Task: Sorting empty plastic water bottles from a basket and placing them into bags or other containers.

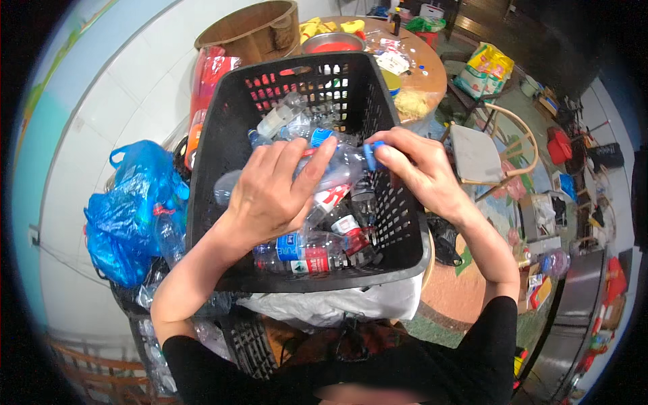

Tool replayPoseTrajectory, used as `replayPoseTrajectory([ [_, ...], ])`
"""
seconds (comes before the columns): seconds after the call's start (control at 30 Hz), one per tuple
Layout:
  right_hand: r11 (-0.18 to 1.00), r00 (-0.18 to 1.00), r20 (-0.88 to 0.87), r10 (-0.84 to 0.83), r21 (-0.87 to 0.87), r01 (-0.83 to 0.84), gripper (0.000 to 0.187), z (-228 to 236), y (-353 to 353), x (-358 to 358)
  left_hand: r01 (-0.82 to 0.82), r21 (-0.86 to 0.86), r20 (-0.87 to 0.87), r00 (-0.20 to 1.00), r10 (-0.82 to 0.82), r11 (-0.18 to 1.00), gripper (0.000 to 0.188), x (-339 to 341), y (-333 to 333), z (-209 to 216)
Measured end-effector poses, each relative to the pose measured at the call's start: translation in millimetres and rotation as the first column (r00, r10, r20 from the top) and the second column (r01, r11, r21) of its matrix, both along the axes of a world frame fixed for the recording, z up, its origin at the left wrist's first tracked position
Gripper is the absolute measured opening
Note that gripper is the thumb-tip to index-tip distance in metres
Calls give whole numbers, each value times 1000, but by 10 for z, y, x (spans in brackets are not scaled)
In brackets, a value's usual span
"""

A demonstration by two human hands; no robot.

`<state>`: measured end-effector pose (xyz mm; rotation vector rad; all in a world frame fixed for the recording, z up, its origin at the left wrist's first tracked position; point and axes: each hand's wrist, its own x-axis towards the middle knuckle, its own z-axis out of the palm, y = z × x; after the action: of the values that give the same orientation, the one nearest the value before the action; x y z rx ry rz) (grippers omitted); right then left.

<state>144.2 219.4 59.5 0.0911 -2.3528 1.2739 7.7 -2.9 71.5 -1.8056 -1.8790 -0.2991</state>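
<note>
A clear plastic bottle (345,162) lies on its side above the black crate (413,229), its neck pointing right. My left hand (273,192) is closed round the bottle's body, and the palm hides much of it. At the neck, my right hand (425,169) pinches the blue bottle cap (370,155) between thumb and fingers. Below both hands, several used plastic bottles are heaped in the crate, among them one with a blue label (290,246) and one with a red and white label (348,228).
Left of the crate sits a blue plastic bag (128,209). A wooden tub (270,37) and a round table (432,64) with a metal bowl (334,42) are behind. To the right are a chair (476,154) and cluttered floor. White sheeting (385,302) lies under the crate's near edge.
</note>
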Motion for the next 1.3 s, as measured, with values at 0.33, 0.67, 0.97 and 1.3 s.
replayPoseTrajectory([
  [0.33, 889, 991, 126, -35, -450, 89, 37, -56, -196, -28, -32, 65, -220, 974, 45, 997, 78, 44, 36, -77],
  [0.67, 968, 968, 240, 75, -252, -13, 44, -11, -48, 77, 39, 89, -86, 996, -31, 995, 85, 4, 22, -54],
  [0.97, 935, 999, 48, 11, -354, 6, 49, -110, -106, 90, 21, 54, 9, 1000, -22, 998, 82, 108, 50, -70],
  [1.3, 942, 960, -125, -251, -261, 212, 33, -220, -26, 123, -97, -232, 328, 929, 172, 968, 78, -128, 43, -189],
])
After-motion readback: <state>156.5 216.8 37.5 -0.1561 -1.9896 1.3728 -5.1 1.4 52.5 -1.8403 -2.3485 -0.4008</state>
